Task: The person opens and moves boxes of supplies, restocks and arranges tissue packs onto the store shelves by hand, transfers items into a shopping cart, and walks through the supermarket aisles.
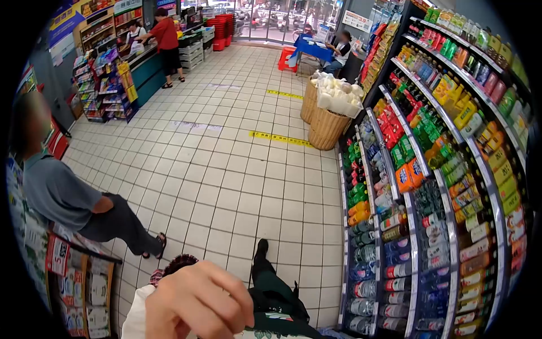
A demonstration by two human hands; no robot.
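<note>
My left hand (pixel 203 299) is raised close to the camera at the bottom of the head view, with its back towards me. Its fingers are curled and the fingertips point down and out of sight, so anything in them is hidden. A white sleeve (pixel 135 313) shows beside it. Behind the knuckles are a dark ruffled band (pixel 179 263) and a bit of plaid cloth (pixel 157 277). Below, my leg in dark trousers (pixel 271 282) steps forward on the tiles, a black shoe (pixel 262 246) at its end. My right hand is out of view.
Shelves of bottled drinks (pixel 423 198) line the right side. Woven baskets (pixel 327 131) with white bags stand farther along. At left, a person in a grey shirt (pixel 62 186) stands beside a goods rack (pixel 73 282). People are at the counter (pixel 148 68) and a blue table (pixel 313 50).
</note>
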